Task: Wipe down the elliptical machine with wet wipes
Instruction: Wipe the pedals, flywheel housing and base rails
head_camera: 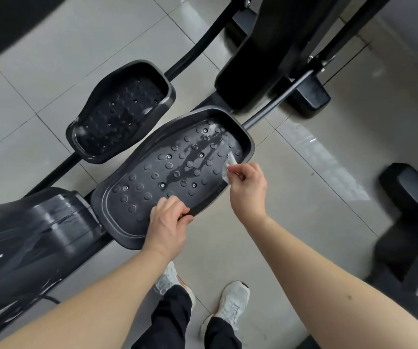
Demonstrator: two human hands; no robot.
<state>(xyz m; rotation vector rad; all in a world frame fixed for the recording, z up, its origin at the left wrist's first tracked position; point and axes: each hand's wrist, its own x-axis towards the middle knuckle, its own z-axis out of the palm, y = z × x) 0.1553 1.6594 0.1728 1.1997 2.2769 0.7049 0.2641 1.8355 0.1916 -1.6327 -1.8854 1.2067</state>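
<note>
The elliptical's near pedal (137, 192) is a black studded tray with wet streaks down its middle. My left hand (167, 222) grips the pedal's near rim, fingers curled over the edge. My right hand (248, 187) pinches a small white wet wipe (229, 167) against the pedal's right rim. The far pedal (119, 114) lies beyond it, also black and studded, with wet patches. The machine's shiny black housing (34, 235) sits at the left.
Black rails and the frame (250, 71) run to the upper right over grey floor tiles (316, 172). Another black machine base (409, 217) stands at the right. My feet in light sneakers (233, 303) are below the pedal.
</note>
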